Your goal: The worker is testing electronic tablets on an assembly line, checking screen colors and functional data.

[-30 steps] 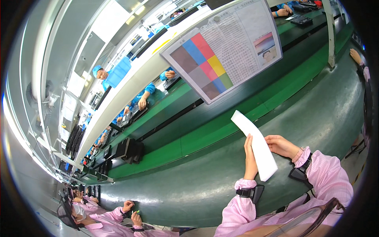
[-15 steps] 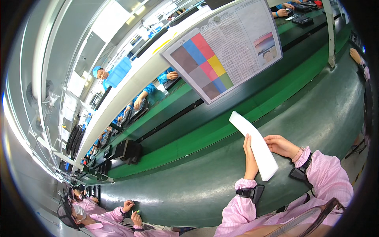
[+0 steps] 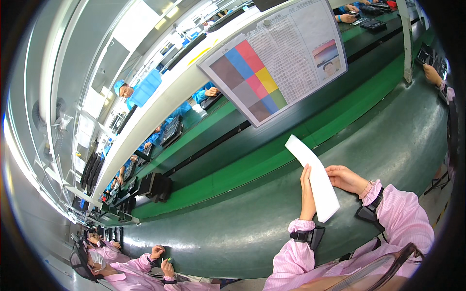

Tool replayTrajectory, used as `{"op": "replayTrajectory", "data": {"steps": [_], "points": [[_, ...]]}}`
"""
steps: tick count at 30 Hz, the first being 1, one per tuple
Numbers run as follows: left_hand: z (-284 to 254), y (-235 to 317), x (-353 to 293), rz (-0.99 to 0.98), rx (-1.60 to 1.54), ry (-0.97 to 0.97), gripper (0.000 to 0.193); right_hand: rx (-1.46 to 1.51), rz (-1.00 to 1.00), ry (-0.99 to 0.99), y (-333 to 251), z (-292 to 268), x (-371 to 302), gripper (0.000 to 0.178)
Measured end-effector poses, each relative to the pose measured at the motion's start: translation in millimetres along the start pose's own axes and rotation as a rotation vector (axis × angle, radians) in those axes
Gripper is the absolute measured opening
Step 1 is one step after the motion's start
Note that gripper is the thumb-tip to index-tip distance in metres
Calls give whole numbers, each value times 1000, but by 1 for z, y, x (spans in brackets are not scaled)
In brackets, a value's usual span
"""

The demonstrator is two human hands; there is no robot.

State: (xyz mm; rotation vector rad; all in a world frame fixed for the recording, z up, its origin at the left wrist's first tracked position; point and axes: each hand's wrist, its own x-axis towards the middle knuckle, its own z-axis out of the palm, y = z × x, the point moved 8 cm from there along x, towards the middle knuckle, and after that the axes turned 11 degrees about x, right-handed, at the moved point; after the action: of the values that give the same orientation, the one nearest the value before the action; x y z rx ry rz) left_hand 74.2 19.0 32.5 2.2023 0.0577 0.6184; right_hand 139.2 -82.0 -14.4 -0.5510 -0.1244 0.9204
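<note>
A long white strip (image 3: pixel 315 177), looking like foam with a slight bend, stands at a slant above the dark green work surface (image 3: pixel 233 223). My left hand (image 3: pixel 307 194) lies along its left side, fingers pointing up and pressed to it. From the right, my right hand (image 3: pixel 345 178) has its fingertips on the strip's other edge, its thumb side hidden in part. The strip is held between the two hands, its lower end hanging between my wrists. Pink striped sleeves and black wrist straps show on both of my arms.
Beyond the surface runs a green conveyor belt (image 3: pixel 233 178). A sheet with colour patches (image 3: pixel 272 68) hangs over it. Black trays (image 3: pixel 156 186) are stacked at left. Co-workers sit on both sides; a hand at right (image 3: pixel 432 75) holds a black device (image 3: pixel 429 57).
The white strip has turned slightly in my hands, its upper end shifting a little right and its lower end left. At right, a co-worker's hand has moved with a black device.
</note>
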Motion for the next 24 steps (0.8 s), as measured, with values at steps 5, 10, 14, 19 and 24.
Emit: {"op": "replayTrajectory", "data": {"steps": [5,10,14,19,24], "points": [[1,-4,1,26,8,47,72,-8,4,4,-3,2,-1,21],[0,-3,1,32,66,69,82,-21,-48,-52,-9,9,-2,24],[-2,1,1,51,86,111,69,-40,11,-27,-4,5,-1,24],[-2,0,0,36,67,123,70,-24,-41,-62,-9,6,0,24],[2,-9,0,11,41,55,78,-37,10,-30,-3,4,-1,24]]}}
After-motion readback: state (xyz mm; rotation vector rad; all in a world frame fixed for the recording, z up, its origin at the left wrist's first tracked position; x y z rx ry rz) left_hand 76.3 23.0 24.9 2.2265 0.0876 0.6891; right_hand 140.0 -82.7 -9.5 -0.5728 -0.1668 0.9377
